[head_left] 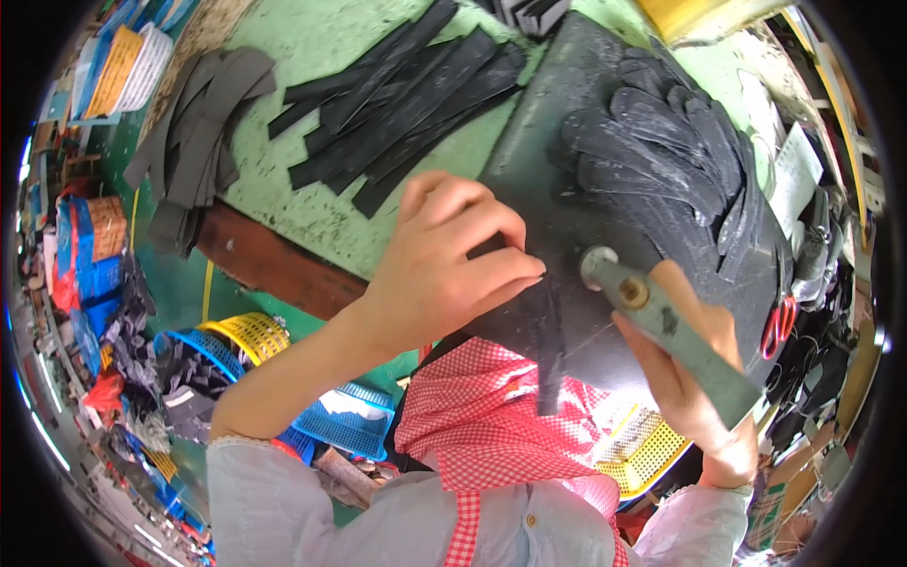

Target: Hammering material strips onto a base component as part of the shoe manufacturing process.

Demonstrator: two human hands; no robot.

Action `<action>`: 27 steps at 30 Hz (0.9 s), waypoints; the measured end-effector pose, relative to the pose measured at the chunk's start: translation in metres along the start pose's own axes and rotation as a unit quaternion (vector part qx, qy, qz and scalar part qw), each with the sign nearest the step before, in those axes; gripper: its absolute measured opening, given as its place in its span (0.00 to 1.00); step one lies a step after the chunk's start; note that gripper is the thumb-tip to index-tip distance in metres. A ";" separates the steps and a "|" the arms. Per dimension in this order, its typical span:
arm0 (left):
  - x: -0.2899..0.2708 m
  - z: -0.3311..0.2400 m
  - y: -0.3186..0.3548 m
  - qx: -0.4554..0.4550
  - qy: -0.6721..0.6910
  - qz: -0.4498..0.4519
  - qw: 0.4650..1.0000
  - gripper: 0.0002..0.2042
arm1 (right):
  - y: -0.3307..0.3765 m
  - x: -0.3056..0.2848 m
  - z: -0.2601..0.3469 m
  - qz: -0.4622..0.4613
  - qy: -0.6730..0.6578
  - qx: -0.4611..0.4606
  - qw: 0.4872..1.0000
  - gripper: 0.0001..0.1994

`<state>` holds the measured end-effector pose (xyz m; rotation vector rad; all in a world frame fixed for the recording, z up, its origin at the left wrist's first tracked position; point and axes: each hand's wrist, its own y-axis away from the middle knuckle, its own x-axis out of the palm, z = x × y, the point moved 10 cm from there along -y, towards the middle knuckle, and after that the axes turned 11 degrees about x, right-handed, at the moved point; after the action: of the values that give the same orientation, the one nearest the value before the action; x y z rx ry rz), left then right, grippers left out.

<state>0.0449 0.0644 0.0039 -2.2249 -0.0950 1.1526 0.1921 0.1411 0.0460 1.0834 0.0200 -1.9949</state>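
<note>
My left hand [449, 260] is curled over the dark work surface, its thumb and fingertips closed at the upper end of a narrow black strip [550, 350]. The strip's lower end hangs over the near edge, in front of the red-checked apron. My right hand [694, 345] grips a hammer with a worn grey-green metal head [666, 326]. Its round face points toward the strip, apart from my left fingertips; the handle is mostly hidden behind the head. Beyond the hammer lies a pile of black rounded strips [661, 151] with whitish marks.
Black straight strips [406, 94] and grey strips [203, 123] lie on the green tabletop [269, 189]. Red-handled scissors [779, 321] rest at the right edge. Below stand a blue basket [350, 420] and a yellow basket [642, 449]. A yellow object [709, 17] is at the far edge.
</note>
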 end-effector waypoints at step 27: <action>-0.005 -0.011 0.002 0.032 -0.053 0.046 0.997 0.13 | -0.012 0.027 0.006 0.072 0.021 -0.043 0.996 0.10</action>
<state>0.0492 0.0556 0.0111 -2.1308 0.0008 1.3068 0.1729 0.1284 0.0271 1.0426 0.0491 -1.8254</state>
